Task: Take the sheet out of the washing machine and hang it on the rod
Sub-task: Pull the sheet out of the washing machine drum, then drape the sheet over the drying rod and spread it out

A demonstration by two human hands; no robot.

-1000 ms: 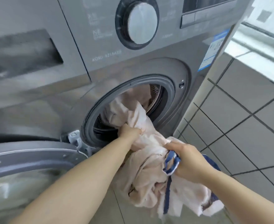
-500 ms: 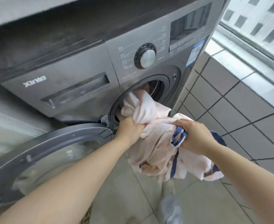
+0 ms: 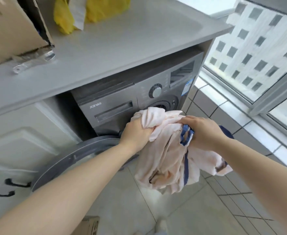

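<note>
Both hands are bunched into the sheet [image 3: 166, 155] near the middle of the frame. Left hand [image 3: 136, 134] has its fingers curled tight round a wad of the pale pink cloth, knuckles up, just in front of the washer [image 3: 122, 107]. Right hand [image 3: 203, 131] grips another fold a little to the right, with a loop of the sheet's blue trim [image 3: 186, 136] sticking out from under its fingers. Between the two hands the cloth humps up; below them the rest hangs in a crumpled bundle above the tiled floor [image 3: 198, 214], a blue stripe running down it. Whether any of the sheet is still inside the drum I cannot tell, since the cloth covers most of the port.

Lower left, the washer's round door [image 3: 75, 156] stands swung open. Above the washer runs a grey desk [image 3: 122, 39], carrying a cardboard box [image 3: 9, 26] at upper left and a yellow bag [image 3: 92, 9] at the top edge. A window [image 3: 258, 48] fills the upper right.
</note>
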